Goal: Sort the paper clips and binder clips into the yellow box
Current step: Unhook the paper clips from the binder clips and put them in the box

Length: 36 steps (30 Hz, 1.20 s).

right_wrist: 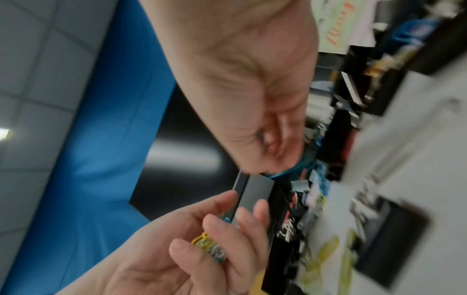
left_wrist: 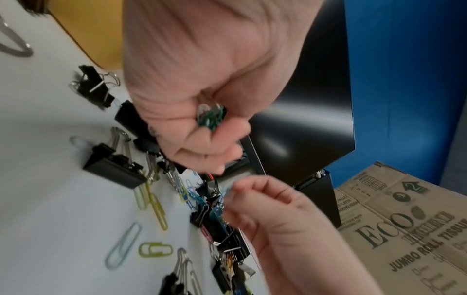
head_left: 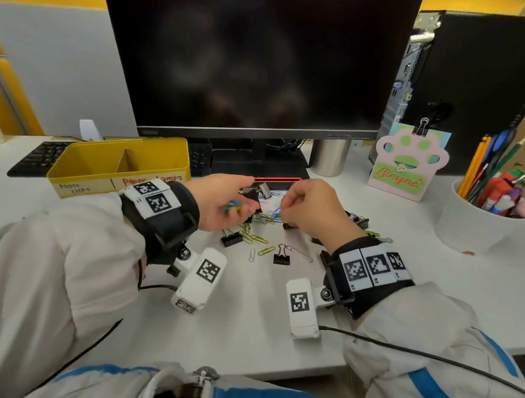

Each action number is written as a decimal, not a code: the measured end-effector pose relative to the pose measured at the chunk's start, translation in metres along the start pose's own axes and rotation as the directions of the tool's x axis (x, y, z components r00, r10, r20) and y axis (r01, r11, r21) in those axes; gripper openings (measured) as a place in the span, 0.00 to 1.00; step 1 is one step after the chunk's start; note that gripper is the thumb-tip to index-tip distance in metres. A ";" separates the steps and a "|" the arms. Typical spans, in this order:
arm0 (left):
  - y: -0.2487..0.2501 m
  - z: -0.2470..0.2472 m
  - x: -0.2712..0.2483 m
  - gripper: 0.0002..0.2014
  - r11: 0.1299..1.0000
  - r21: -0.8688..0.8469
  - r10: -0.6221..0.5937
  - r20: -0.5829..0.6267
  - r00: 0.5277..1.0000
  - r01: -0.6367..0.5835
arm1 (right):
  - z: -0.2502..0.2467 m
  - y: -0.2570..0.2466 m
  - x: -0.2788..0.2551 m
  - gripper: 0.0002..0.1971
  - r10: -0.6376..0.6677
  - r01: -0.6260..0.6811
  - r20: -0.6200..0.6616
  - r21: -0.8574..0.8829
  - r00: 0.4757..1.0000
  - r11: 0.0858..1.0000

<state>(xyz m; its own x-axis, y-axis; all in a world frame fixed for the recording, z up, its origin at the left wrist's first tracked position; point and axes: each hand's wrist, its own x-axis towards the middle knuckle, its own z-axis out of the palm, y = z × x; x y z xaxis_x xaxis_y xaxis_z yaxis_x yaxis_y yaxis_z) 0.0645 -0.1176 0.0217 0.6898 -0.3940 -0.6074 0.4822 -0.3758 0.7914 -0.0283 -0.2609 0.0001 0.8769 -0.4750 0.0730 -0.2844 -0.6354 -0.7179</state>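
Beside the yellow box, the left hand clutches a bundle of paper clips. The right hand pinches a blue paper clip above the clip pile on the bench.

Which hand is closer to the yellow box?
The left hand. It hovers just right of the yellow box, holding a bunch of paper clips. The right hand is farther right, past the left hand, pinching a blue paper clip.
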 end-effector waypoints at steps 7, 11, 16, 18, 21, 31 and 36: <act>-0.011 0.003 0.009 0.28 0.971 -0.184 -0.089 0.308 0.947 0.151 | 0.008 -0.010 -0.004 0.06 -0.260 0.193 0.096 0.440 0.961 0.877; -0.011 0.006 0.012 0.12 0.995 -0.097 0.000 0.049 0.999 0.004 | 0.013 -0.007 0.007 0.11 -0.089 0.092 -0.022 0.277 0.996 0.956; -0.018 0.003 0.015 0.09 0.584 0.742 0.446 0.045 0.894 -0.329 | 0.013 -0.010 -0.001 0.22 -0.036 0.127 0.324 -0.264 0.945 0.956; -0.018 -0.001 0.017 0.12 0.430 0.836 0.490 0.103 0.866 -0.342 | 0.012 -0.011 -0.004 0.22 -0.046 0.159 0.313 -0.346 0.949 0.925; -0.015 -0.006 0.019 0.12 0.303 0.908 0.526 0.095 0.845 -0.290 | 0.011 -0.008 -0.007 0.19 -0.089 0.187 0.273 -0.359 0.958 0.914; -0.012 -0.015 0.019 0.14 0.214 0.914 0.586 0.161 0.794 -0.344 | 0.010 -0.014 -0.002 0.22 -0.069 0.196 0.267 -0.484 0.961 0.853; -0.011 -0.006 0.021 0.15 0.056 0.977 0.514 0.150 0.844 -0.207 | 0.009 -0.009 -0.002 0.16 -0.080 0.245 0.341 -0.473 0.936 0.846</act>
<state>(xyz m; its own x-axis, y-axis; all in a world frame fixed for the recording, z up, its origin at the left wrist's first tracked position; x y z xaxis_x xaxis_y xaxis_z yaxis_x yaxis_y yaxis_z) 0.0766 -0.1167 0.0010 0.7496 -0.6516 -0.1162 -0.6434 -0.7586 0.1027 -0.0239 -0.2488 0.0007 0.9763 -0.1861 -0.1106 -0.2093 -0.9420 -0.2625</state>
